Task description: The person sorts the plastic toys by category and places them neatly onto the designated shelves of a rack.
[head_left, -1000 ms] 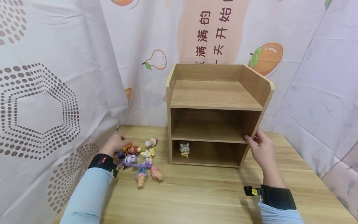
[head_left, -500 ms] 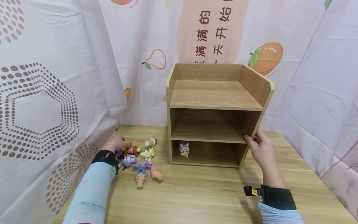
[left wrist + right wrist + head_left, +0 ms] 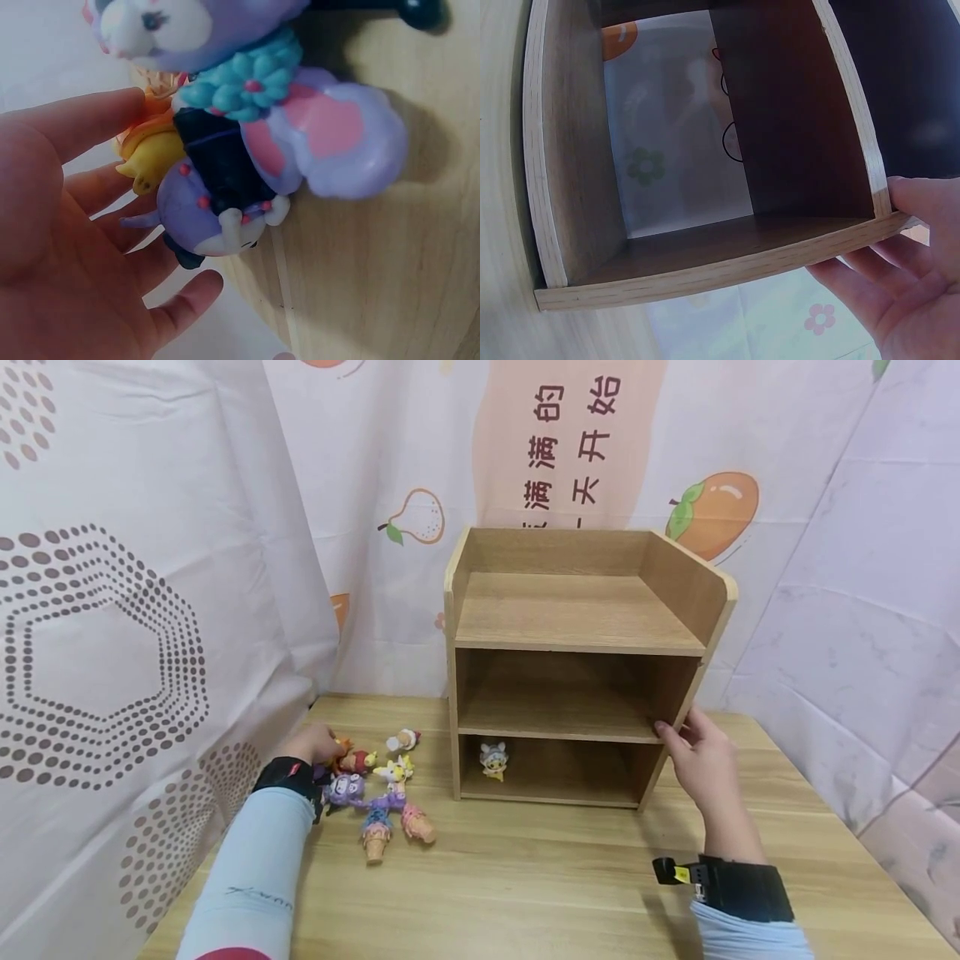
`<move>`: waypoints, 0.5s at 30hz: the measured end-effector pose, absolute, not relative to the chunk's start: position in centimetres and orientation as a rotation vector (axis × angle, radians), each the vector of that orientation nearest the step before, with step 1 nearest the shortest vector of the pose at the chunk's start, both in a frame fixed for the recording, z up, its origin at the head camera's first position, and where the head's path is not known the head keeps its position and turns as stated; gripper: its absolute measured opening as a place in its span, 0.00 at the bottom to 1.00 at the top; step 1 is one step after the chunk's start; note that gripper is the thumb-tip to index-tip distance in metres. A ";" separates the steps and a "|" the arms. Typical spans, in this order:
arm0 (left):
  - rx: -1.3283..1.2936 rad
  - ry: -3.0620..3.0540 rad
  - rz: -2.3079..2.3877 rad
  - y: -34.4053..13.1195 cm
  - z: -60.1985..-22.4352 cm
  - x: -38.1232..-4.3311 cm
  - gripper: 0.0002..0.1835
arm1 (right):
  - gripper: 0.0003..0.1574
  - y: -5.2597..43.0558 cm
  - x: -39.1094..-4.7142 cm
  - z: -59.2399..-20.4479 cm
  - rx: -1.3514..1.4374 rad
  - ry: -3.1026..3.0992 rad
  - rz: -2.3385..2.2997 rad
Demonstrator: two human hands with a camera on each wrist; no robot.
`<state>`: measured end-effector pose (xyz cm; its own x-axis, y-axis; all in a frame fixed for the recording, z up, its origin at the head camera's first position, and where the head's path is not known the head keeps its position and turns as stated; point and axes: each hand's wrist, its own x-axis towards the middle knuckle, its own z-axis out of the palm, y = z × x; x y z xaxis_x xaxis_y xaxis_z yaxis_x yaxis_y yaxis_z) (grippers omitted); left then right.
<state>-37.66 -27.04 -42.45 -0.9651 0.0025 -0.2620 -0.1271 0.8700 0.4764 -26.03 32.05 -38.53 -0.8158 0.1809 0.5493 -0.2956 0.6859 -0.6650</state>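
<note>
Your left grip (image 3: 75,232) is spread wide at the yellow figurine (image 3: 154,159); your right grip (image 3: 703,768) holds the wooden shelf (image 3: 577,610) by its side

room btwn toys (image 3: 392,798) & shelf (image 3: 577,610); l panel (image 3: 454,718) blocks side entry

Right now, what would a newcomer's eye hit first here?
Probably the wooden shelf unit, standing right of center in the head view, its right side panel held by the right grip. Next, the pile of colorful toy figures on the table to its left, with the left grip at the pile's left edge. Then the lone gray-and-yellow figure near the left wall of the bottom compartment.
</note>
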 end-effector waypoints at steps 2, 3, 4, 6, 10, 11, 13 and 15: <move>-0.092 2.785 0.731 -27.0 -42.5 -37.6 0.16 | 0.28 32.1 -26.0 -38.6 0.087 -2.300 1.044; -0.089 2.784 0.727 -27.0 -42.5 -37.6 0.16 | 0.28 32.1 -26.1 -38.6 0.088 -2.299 1.044; -0.084 2.784 0.720 -27.0 -42.5 -37.6 0.15 | 0.28 32.1 -26.1 -38.6 0.088 -2.298 1.044; -0.082 2.785 0.704 -26.9 -42.4 -37.7 0.14 | 0.28 32.1 -26.1 -38.6 0.090 -2.298 1.044; -0.058 2.806 0.631 -26.8 -42.2 -37.7 0.12 | 0.28 32.1 -26.1 -38.6 0.091 -2.297 1.044; -0.053 2.809 0.617 -26.8 -42.2 -37.8 0.12 | 0.28 32.1 -26.1 -38.6 0.092 -2.295 1.045; -0.050 2.809 0.602 -26.7 -42.2 -37.7 0.11 | 0.27 32.1 -26.1 -38.6 0.095 -2.292 1.043; -0.055 2.803 0.607 -26.7 -42.2 -37.7 0.11 | 0.27 32.1 -26.1 -38.7 0.098 -2.288 1.039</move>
<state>-37.74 -26.69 -42.21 -0.9623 0.0202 -0.2713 -0.0938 0.9114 0.4007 -26.10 32.08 -38.70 -0.8072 0.1780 0.5627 -0.3065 0.6883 -0.6574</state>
